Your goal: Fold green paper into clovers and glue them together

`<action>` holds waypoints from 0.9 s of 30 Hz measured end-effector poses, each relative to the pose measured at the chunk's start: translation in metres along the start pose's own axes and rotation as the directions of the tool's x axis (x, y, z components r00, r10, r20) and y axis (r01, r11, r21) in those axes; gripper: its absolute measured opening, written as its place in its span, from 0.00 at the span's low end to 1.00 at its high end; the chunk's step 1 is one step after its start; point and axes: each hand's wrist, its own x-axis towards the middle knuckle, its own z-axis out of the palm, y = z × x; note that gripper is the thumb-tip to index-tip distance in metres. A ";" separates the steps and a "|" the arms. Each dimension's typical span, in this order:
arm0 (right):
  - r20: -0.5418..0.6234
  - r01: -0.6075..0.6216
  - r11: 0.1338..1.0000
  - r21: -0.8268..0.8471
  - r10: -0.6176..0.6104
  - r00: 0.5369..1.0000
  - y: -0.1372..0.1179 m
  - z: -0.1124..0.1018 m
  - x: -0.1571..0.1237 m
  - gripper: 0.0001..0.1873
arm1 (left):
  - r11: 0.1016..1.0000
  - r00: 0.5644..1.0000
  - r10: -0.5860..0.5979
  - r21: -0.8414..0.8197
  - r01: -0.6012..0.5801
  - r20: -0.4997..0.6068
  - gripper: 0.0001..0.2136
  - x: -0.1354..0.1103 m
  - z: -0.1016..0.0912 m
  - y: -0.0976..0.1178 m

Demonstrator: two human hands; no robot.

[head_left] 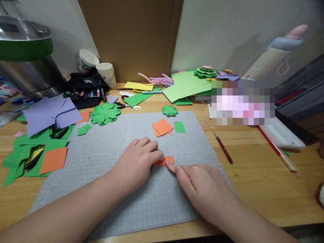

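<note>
A small folded orange paper piece (167, 160) lies on the grey cutting mat (106, 158). My left hand (139, 158) rests over its left end with fingers curled down, pressing it. My right hand (194, 182) lies flat beside it, the index fingertip pushing on the piece's lower edge. Farther up the mat sit two stacked orange squares (162, 127) and a small green square (179, 127).
Green paper flowers (105, 113) (169, 110) lie at the mat's top edge, with scissors (128, 104) behind. Purple and green sheets (50, 114) and an orange square (53, 160) clutter the left. A red pencil (223, 148) lies right of the mat. Cups (106, 74) and a pencil case (86, 89) stand at the back.
</note>
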 end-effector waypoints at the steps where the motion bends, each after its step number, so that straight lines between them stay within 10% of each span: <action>1: -0.004 -0.016 1.000 0.012 0.016 1.000 0.002 0.000 0.000 0.30 | 1.000 1.000 0.002 0.002 -0.002 -0.001 0.13 0.000 0.000 0.000; 16: -0.188 0.176 0.981 0.085 -0.158 0.969 0.012 0.004 -0.010 0.26 | 0.998 1.000 0.015 -0.059 -0.015 0.001 0.17 -0.001 -0.002 -0.002; 27: -0.081 0.499 0.788 -0.360 -0.560 0.825 0.007 0.020 0.001 0.22 | 0.997 1.000 0.005 -0.078 -0.005 -0.004 0.13 0.000 0.000 -0.002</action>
